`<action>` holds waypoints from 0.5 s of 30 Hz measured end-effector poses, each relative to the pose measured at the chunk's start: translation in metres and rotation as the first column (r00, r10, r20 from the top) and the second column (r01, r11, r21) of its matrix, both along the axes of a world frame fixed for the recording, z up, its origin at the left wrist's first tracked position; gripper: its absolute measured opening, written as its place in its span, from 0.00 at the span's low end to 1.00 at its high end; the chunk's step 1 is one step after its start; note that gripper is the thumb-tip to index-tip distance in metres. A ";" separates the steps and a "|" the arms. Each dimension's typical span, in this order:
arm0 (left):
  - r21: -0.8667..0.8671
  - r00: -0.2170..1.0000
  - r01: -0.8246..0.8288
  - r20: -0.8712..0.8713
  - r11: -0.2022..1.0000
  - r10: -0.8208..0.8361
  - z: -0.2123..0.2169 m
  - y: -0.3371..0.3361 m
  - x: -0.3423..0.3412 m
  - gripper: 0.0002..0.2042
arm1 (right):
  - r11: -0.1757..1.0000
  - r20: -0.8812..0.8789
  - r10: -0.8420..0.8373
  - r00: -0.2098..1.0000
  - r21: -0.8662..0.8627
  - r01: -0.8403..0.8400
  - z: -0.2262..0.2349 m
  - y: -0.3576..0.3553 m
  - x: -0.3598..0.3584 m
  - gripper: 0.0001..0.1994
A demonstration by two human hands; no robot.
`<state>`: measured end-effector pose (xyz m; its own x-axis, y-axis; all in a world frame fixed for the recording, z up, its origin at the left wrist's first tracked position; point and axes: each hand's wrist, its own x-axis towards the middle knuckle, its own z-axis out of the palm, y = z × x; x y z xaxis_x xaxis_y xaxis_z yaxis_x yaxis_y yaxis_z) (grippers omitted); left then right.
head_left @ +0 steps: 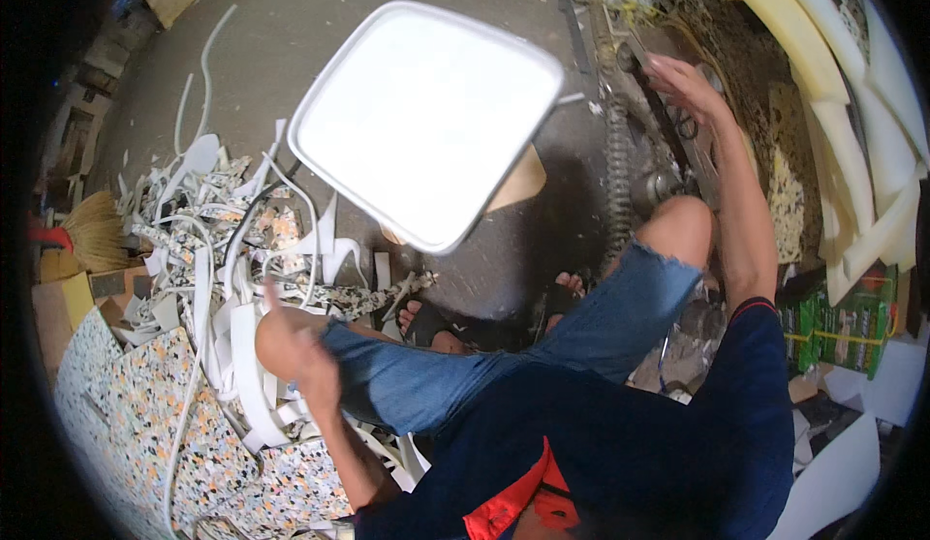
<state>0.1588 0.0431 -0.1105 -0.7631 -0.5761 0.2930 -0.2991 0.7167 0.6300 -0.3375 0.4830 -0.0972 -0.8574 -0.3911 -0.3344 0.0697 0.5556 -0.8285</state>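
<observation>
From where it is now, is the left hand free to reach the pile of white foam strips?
Probably yes. The left hand hangs blurred by the left knee, right beside the white foam strips, with nothing visible between them.

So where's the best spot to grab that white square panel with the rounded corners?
Probably the white square panel is best taken at its near lower rim, coming from the person's side: it sits tilted, its thin pale edge exposed all round, and that corner overhangs the floor nearest the knees.

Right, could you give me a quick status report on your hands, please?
Right hand reaching out onto the dark tool at the bench. Left hand blurred by the left knee, apparently empty. White square seat in front, foam strips heaped left.
</observation>
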 end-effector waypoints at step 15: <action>0.672 0.661 0.700 -0.738 -0.241 -0.139 0.046 0.131 -0.087 0.43 | 0.725 -0.098 -0.560 0.823 0.422 0.544 -0.181 0.227 0.386 0.23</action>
<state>0.0721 0.1743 -0.0648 -0.9869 -0.0369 0.1572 0.1332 -0.7363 0.6634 0.0484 0.7100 -0.2782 -0.8630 0.3302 -0.3824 0.4963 0.6956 -0.5194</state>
